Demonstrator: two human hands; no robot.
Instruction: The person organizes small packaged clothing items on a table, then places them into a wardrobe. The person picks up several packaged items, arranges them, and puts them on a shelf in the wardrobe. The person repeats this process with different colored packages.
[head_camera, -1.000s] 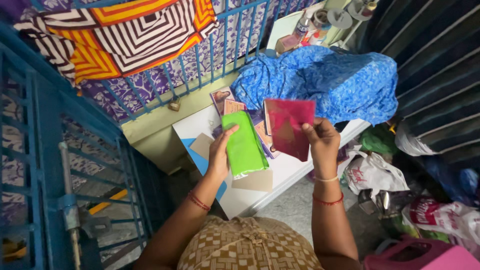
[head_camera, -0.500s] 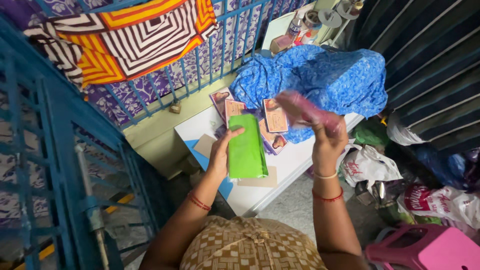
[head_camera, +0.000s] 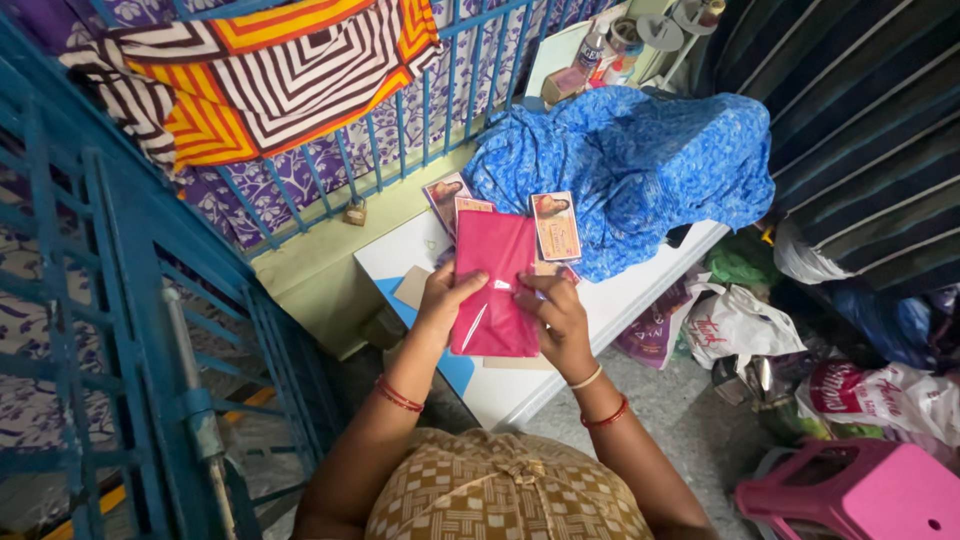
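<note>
My left hand (head_camera: 443, 300) and my right hand (head_camera: 556, 312) hold a flat pink fabric packet (head_camera: 495, 285) in clear wrap over a white table (head_camera: 600, 305). The pink packet covers the green packet that my left hand held; the green one is hidden. My left thumb lies on the pink packet's left edge, my right fingers on its right edge. Printed picture cards (head_camera: 555, 225) lie on the table just beyond the packet, and a brown card piece (head_camera: 411, 287) sits beside my left hand.
A heap of blue patterned cloth (head_camera: 640, 160) covers the table's far end. A blue metal grille (head_camera: 150, 300) with a padlock (head_camera: 352, 211) stands at left, a striped cloth (head_camera: 270, 70) hung on it. Plastic bags (head_camera: 740, 325) and a pink stool (head_camera: 860, 495) sit at right.
My right hand has swung the pink packet down and left and laid it over the green packet in my left hand. Both hands now meet on the stack.
</note>
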